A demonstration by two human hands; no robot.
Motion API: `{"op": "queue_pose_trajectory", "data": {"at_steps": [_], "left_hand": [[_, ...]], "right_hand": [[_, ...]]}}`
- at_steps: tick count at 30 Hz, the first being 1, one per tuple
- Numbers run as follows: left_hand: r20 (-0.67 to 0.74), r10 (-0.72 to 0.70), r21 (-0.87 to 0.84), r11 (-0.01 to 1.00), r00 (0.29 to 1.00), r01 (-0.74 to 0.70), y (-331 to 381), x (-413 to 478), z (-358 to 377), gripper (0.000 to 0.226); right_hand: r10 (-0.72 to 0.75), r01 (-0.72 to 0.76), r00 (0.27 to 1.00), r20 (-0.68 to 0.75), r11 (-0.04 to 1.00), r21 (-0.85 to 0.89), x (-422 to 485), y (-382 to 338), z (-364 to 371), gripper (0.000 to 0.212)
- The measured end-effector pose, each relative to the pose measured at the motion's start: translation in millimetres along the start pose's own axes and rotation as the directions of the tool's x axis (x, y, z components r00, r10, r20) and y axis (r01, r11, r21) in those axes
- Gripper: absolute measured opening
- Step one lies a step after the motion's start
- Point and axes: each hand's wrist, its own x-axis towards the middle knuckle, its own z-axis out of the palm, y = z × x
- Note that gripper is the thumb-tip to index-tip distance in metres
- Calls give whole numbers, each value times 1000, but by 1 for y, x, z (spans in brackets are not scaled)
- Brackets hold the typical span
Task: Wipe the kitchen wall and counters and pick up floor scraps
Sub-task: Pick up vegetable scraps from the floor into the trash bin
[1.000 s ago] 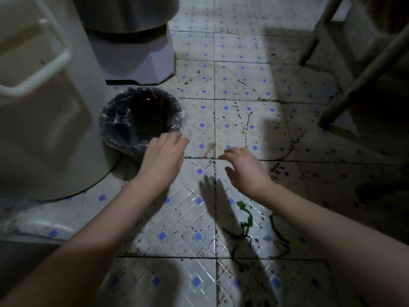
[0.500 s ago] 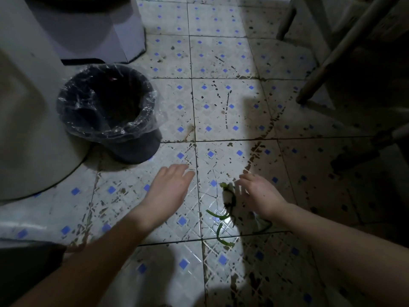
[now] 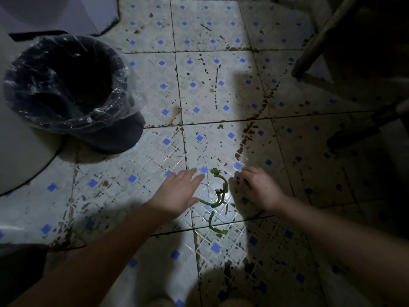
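Thin green vegetable scraps (image 3: 218, 196) lie curled on the stained tiled floor (image 3: 199, 89), low in the middle of the head view. My left hand (image 3: 180, 192) hovers flat just left of them, fingers spread, holding nothing. My right hand (image 3: 257, 188) is just right of the scraps, knuckles up and fingers curled down toward the floor; nothing shows in it. A dark bin (image 3: 66, 85) lined with a clear plastic bag stands at the upper left.
A large pale rounded container (image 3: 20, 151) fills the left edge beside the bin. A white appliance base (image 3: 66, 14) sits at the top left. Wooden legs (image 3: 321, 38) slant down at the upper right. The right side lies in deep shadow.
Both hands have come down from beside the bin's rim to the floor, on either side of the green scraps. The view has tilted lower and closer to the floor.
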Motion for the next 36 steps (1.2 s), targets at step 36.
{"op": "queue_pose_trajectory", "data": {"at_steps": [36], "left_hand": [[-13, 190, -121, 974, 982, -190, 42, 44, 37, 50]], "right_hand": [[91, -129, 977, 194, 973, 190, -34, 45, 20, 42]]}}
